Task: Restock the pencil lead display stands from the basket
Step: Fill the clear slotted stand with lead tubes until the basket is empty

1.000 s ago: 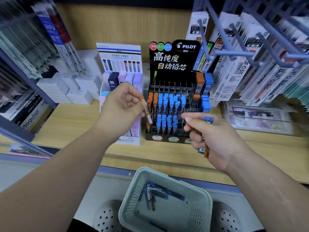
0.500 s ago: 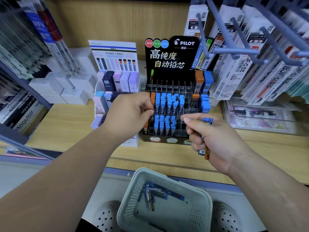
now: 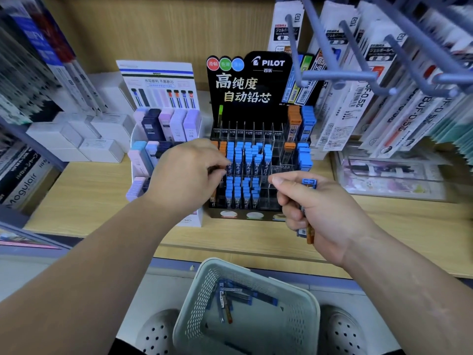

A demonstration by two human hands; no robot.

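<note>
— Stacked at the left: white boxes on the wooden shelf.
— Hanging at the right: packaged refills on grey pegs. Below the basket: perforated white shoes.

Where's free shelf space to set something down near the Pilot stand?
Bare wood shelf lies left of the pastel stand, in front of the white boxes. A strip runs along the front edge below the Pilot stand. Crowded: right side under the hanging packets, and between the two stands where the left hand works.
</note>
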